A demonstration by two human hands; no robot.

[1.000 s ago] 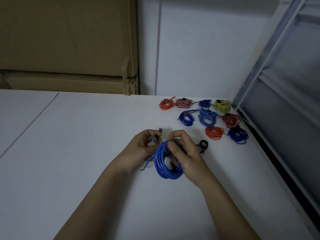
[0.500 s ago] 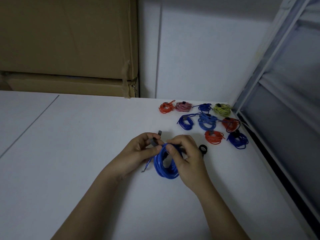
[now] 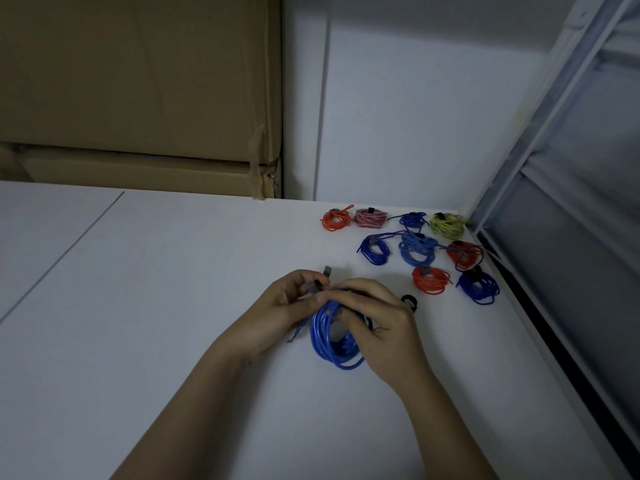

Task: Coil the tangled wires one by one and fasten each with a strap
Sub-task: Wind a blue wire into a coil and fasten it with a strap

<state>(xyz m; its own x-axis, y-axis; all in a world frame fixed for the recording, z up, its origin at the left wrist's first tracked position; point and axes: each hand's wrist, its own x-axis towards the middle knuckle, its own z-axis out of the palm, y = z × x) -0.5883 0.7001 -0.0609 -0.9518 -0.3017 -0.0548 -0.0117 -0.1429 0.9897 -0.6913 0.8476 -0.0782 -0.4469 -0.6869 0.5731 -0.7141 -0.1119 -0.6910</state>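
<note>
A person held a coiled blue wire (image 3: 334, 336) just above the white table (image 3: 138, 306), near its middle. The right hand (image 3: 375, 318) gripped the coil's top; the left hand (image 3: 294, 306) pinched a grey strap (image 3: 317, 284) against it. The fastening step seemed under way: next the strap likely needed wrapping tight and closing. Finished bundles (image 3: 415, 247) lay at the far right corner. Compared with a second before, the hands had drawn closer together over the coil
</note>
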